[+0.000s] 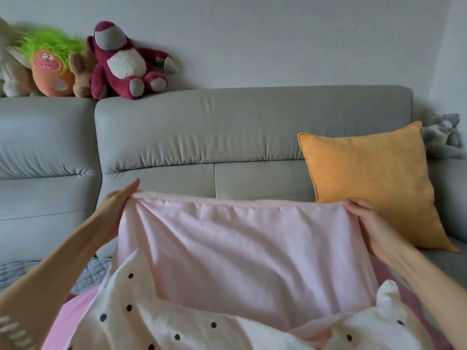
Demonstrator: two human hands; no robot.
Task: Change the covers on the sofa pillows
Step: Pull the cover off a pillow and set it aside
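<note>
I hold a pale pink pillow cover [242, 248] stretched out in front of the grey sofa [227, 127]. My left hand [117, 208] holds its top left corner, fingers pointing up, with folds fanning out from the grip. At the top right corner, the fingers of my right hand [364, 218] curl over the edge. A white fabric with black dots [151, 317] bunches at the bottom of the view, and the cover's lower edge lies over it. An orange pillow [374, 183] leans against the sofa back on the right.
Plush toys sit on top of the sofa back at the left: a dark red bear [121, 64] and a green-haired orange one [50, 64]. A grey plush [444, 135] lies on the right armrest. A grey quilted mat [83, 274] covers the seat.
</note>
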